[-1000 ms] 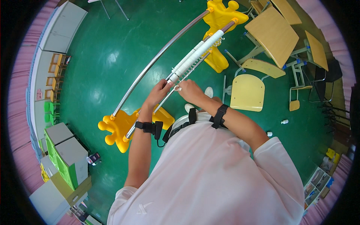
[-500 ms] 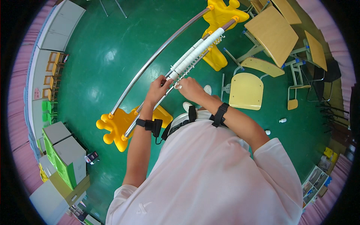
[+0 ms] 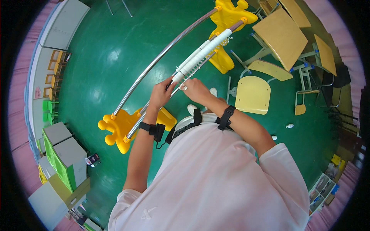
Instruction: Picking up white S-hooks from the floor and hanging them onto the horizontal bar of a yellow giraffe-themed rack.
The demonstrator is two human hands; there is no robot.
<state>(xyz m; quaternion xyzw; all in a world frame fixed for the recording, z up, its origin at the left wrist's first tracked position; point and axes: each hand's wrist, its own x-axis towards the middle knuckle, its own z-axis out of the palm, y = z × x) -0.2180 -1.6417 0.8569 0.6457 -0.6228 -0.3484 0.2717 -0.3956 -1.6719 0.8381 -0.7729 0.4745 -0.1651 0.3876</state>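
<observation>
A rack of metal rails [image 3: 161,53] with yellow plastic end supports [image 3: 122,129] stands before me. White wrapping [image 3: 206,52] covers the far part of its near rail, and small white hooks or rings [image 3: 192,70] line a lower bar. At the near end of the wrapping, my left hand [image 3: 160,94] is closed around the rail, its fingertips partly hidden. Just to its right, my right hand [image 3: 196,91] is closed on a white strip [image 3: 184,87], a small curl of which shows by the fingers.
A yellow chair [image 3: 252,95] and a wooden desk [image 3: 280,38] stand to the right. Two small white bottle-like items [image 3: 289,126] lie on the green floor [image 3: 111,81]. Grey and green cabinets [image 3: 65,154] stand at the left, with white cupboards [image 3: 65,25] farther back.
Both hands keep their places at the wrapped rail. My left fingers have shifted slightly on it, and the whole view has moved a little.
</observation>
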